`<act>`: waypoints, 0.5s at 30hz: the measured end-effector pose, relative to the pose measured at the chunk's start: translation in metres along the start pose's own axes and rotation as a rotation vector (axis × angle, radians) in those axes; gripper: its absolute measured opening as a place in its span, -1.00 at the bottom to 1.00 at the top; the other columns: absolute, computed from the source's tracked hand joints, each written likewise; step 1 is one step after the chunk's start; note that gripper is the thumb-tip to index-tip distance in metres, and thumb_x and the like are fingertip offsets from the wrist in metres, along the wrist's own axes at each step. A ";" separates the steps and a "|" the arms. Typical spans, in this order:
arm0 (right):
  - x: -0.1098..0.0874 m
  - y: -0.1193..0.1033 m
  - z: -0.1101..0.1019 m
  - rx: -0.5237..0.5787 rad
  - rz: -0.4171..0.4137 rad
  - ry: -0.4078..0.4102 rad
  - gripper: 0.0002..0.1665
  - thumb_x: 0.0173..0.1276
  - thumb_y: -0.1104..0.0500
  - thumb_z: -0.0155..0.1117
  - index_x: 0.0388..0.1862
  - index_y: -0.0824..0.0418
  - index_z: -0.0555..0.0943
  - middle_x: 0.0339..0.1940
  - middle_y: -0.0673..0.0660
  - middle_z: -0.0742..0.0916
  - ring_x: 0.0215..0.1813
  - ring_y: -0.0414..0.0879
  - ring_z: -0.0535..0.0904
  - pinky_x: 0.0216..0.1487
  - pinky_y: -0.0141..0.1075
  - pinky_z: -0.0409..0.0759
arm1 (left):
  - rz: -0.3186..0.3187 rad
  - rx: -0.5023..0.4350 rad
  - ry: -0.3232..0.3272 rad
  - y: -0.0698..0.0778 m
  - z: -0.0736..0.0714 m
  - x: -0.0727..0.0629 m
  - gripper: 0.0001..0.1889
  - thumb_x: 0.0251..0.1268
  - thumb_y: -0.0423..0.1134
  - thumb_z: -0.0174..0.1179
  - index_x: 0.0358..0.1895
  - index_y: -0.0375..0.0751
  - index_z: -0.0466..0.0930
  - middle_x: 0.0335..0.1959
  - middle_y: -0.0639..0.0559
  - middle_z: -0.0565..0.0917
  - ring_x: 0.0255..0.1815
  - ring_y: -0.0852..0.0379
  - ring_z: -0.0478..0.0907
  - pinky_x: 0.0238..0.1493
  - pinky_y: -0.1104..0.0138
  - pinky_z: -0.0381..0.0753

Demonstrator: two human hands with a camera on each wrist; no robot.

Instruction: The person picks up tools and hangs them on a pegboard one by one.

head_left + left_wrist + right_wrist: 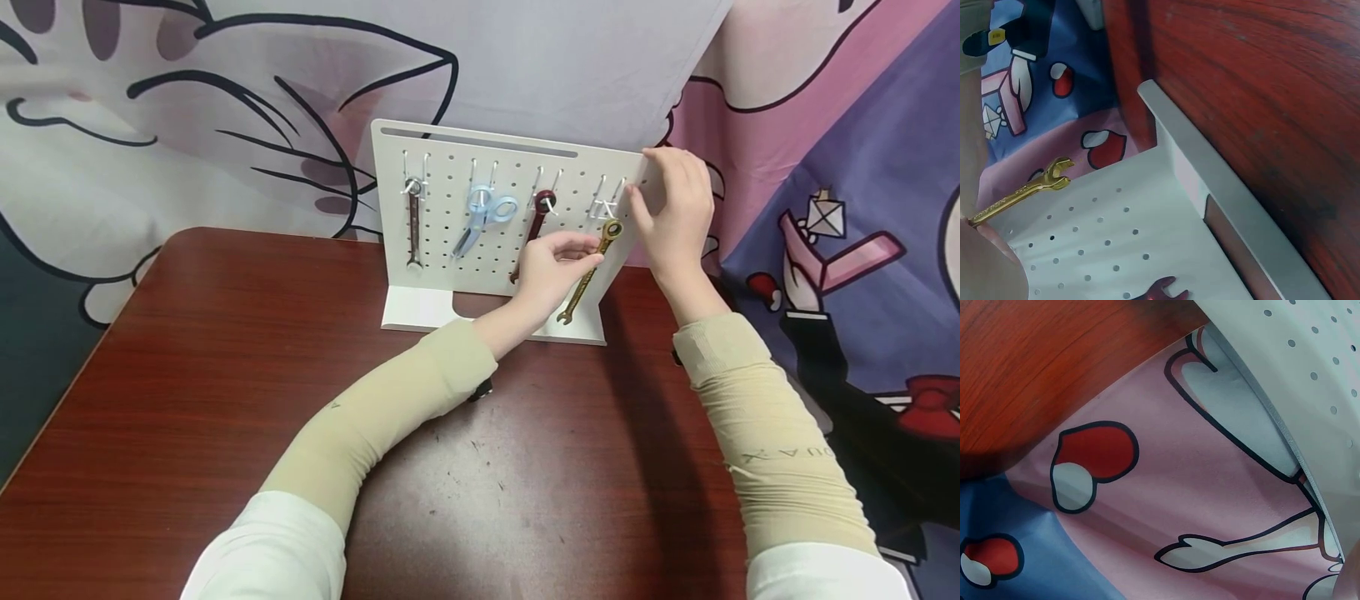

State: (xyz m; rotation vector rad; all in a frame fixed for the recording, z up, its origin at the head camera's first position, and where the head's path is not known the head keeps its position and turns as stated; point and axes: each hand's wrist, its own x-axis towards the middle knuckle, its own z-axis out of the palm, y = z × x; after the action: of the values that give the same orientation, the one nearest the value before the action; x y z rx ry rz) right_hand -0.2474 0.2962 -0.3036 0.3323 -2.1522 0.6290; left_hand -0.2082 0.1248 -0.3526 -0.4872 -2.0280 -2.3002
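Note:
My left hand (551, 268) pinches a gold combination wrench (582, 285) between thumb and fingers. The wrench slants in front of the right part of a white pegboard (442, 218), its ring end up beside a metal hook (604, 206). In the left wrist view its open end (1057, 175) points away from the hand. My right hand (681, 212) grips the pegboard's upper right corner, thumb on the front and fingers over the edge. A dark red wrench (537, 218) hangs just left of the gold one, partly hidden by my left hand.
Light blue scissors (477, 218) and a wrench with a dark handle (414, 225) hang on hooks farther left. The board's white foot (416, 308) stands on a brown wooden table (225, 375). A cartoon-printed cloth (540, 75) hangs behind.

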 end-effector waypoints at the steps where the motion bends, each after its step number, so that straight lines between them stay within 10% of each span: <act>1: 0.000 0.000 0.000 0.000 0.000 0.000 -0.58 0.41 0.25 0.43 0.23 0.26 0.69 0.21 0.27 0.76 0.34 0.18 0.59 0.53 -0.08 0.43 | -0.001 -0.001 0.000 0.001 0.001 0.001 -0.75 0.31 -0.54 0.41 0.03 -0.52 0.76 -0.02 -0.40 0.81 0.04 -0.23 0.78 0.03 0.53 0.73; 15: 0.000 0.000 0.000 -0.002 -0.003 0.002 -0.58 0.42 0.24 0.42 0.24 0.27 0.69 0.21 0.28 0.76 0.34 0.19 0.59 0.52 -0.07 0.44 | -0.028 0.004 0.080 -0.002 0.007 0.011 -0.77 0.30 -0.54 0.41 0.01 -0.50 0.77 -0.04 -0.37 0.82 -0.01 -0.20 0.79 -0.02 0.55 0.73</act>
State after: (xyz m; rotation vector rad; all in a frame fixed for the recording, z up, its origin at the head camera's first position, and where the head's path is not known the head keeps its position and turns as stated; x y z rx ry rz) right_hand -0.2467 0.2961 -0.3035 0.3341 -2.1501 0.6247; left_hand -0.2180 0.1335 -0.3510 -0.3619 -2.0157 -2.2911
